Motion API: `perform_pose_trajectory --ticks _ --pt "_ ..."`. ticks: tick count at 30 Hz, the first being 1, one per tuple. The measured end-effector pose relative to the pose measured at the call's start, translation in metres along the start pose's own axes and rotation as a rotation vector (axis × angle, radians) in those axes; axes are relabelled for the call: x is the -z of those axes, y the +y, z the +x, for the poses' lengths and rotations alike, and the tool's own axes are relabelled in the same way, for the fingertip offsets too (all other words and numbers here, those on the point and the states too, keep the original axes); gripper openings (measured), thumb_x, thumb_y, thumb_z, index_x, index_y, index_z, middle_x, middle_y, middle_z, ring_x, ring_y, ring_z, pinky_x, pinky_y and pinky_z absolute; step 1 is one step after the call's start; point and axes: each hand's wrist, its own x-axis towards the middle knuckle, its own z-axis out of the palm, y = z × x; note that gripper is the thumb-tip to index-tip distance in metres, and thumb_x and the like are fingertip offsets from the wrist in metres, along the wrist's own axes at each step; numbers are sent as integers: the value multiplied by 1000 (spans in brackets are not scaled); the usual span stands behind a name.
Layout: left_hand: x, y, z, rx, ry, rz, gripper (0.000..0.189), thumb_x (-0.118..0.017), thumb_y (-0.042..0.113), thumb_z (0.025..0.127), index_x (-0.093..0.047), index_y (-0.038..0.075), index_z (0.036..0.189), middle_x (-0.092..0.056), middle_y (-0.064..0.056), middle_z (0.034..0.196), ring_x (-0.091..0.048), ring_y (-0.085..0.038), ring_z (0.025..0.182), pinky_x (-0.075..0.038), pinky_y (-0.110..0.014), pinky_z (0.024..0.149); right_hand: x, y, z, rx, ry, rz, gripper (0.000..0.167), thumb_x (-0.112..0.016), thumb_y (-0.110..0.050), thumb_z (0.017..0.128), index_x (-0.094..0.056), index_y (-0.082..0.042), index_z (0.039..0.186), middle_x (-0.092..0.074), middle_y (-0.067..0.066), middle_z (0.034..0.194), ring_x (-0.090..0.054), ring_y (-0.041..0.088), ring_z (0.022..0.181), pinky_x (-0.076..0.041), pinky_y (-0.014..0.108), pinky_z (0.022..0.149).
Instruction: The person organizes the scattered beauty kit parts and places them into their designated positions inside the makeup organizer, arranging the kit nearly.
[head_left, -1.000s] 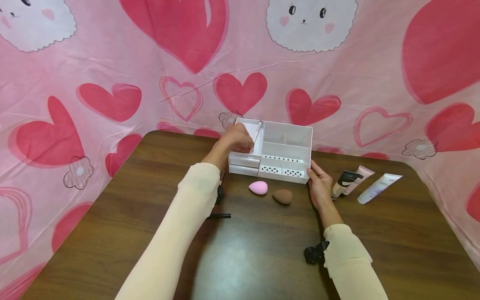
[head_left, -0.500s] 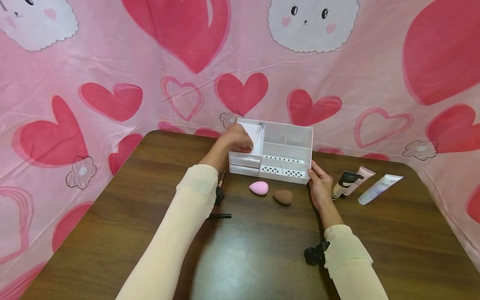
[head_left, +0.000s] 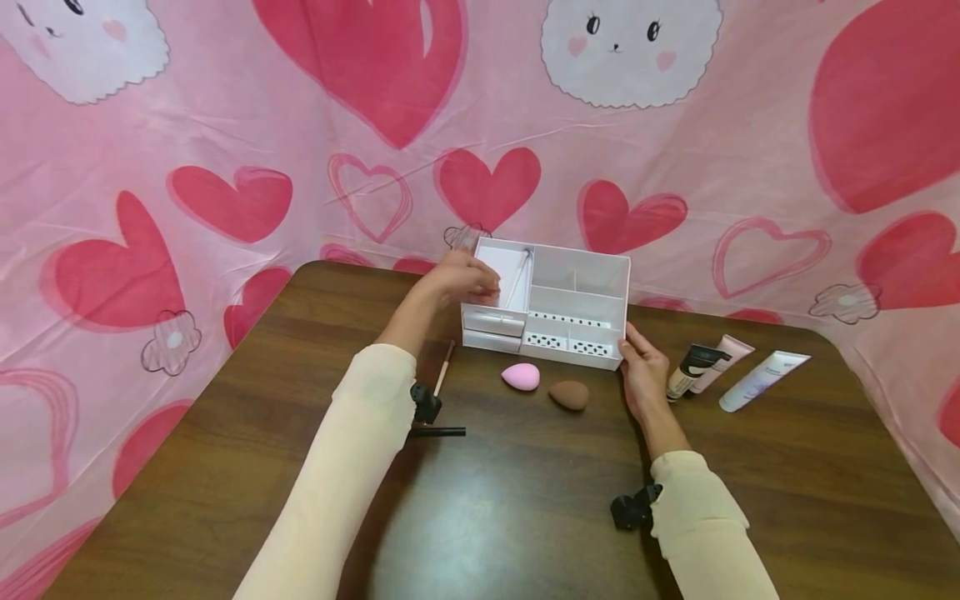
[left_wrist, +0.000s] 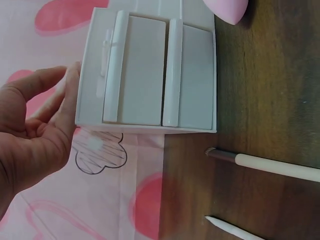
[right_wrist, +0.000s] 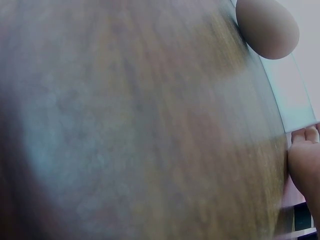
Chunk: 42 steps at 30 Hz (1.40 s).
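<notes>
1. Toward the back of the brown table (head_left: 525, 517), in the head view, the white organizer (head_left: 555, 267) is standing before a pink heart-printed cloth (head_left: 300, 108). The left hand (head_left: 465, 279) is hanging over its left compartment, fingers loosely bent and gripping nothing that shows. A thin brush (head_left: 521, 273) is leaning slantwise inside that compartment. The right hand (head_left: 645, 375) is resting against the organizer's right side, fingers fairly straight, touching it near the front corner. A pink sponge (head_left: 521, 377) and a brown sponge (head_left: 570, 395) are lying just in front; a black-capped tube (head_left: 690, 375), a pink tube (head_left: 723, 365) and a white tube (head_left: 763, 382) are lying beyond the right hand.

2. At the left wrist, the fingertips are reaching the organizer's rim; whether they are touching it, I cannot tell. Two drawers (left_wrist: 142, 70) are sitting closed in its front. A dark-tipped brush (left_wrist: 272, 165) and a white pointed stick (left_wrist: 235, 230) are lying on the wood nearby.

3. At the right wrist, blurred tabletop is filling most of the view; the right fingers are showing beside the organizer's corner, their tips partly hidden.
</notes>
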Motion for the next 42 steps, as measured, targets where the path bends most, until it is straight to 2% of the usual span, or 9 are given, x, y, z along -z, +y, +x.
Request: perform_pose_trajectory --ticks 4,7,11,19,22,27,31,35,42 --pt "7 -5 -10 -37 31 -105 41 -55 -6 97 -51 -19 135 -65 -1 72 -65 -7 66 -59 -19 66 -1 0 0 2 0 -2 50 -44 0 105 -36 0 154 -35 14 164 -43 13 141 -38 22 118" --pt "13 -9 -21 -68 54 -150 41 -55 -4 98 -51 -16 137 -66 0 75 -66 -6 67 -60 -19 67 0 1 0 15 1 2 50 -45 0 104 -36 1 154 -35 16 164 -47 9 136 -44 15 109" --pt "18 -17 -36 -92 78 -155 39 -56 -1 98 -54 -14 135 -68 3 77 -67 -5 68 -60 -20 67 0 3 0 36 1 26 50 -45 2 103 -36 4 153 -35 19 162 -53 4 125 -48 9 97" --pt "22 -42 -60 -85 74 -170 36 -56 1 98 -55 -12 132 -71 7 75 -68 -4 65 -60 -20 63 1 4 2 43 -4 43 49 -44 3 103 -38 4 152 -37 19 162 -53 5 127 -48 8 95" --pt "25 -49 -67 -105 71 -168 35 -57 1 98 -55 -14 130 -72 6 75 -68 -4 64 -60 -21 63 1 4 2 37 -4 47 49 -44 3 103 -38 4 152 -36 19 162 -52 5 127 -48 9 95" --pt "29 -57 -81 -119 96 -123 29 -57 1 98 -59 -12 123 -71 8 75 -67 -3 65 -59 -20 65 1 2 4 28 -4 38 50 -45 2 104 -38 2 153 -36 17 162 -50 7 130 -47 11 102" --pt "31 -66 -93 -102 130 -97 30 -58 2 97 -59 -13 123 -71 8 76 -67 -3 66 -59 -20 66 1 0 4 25 -4 32 50 -45 2 104 -38 2 153 -36 16 162 -47 11 136 -46 14 107" --pt "37 -83 -103 -72 161 -65 34 -58 3 97 -57 -16 125 -72 4 80 -67 -4 67 -59 -21 67 0 -1 2 21 -7 37 49 -44 3 104 -38 2 153 -36 17 163 -46 12 137 -46 13 106" --pt "45 -116 -114 -41 200 113 33 -59 4 96 -60 -18 122 -75 -9 90 -68 -10 72 -60 -24 69 -2 0 -1 26 -8 45 49 -46 1 104 -38 2 153 -36 18 163 -49 10 130 -48 11 98"
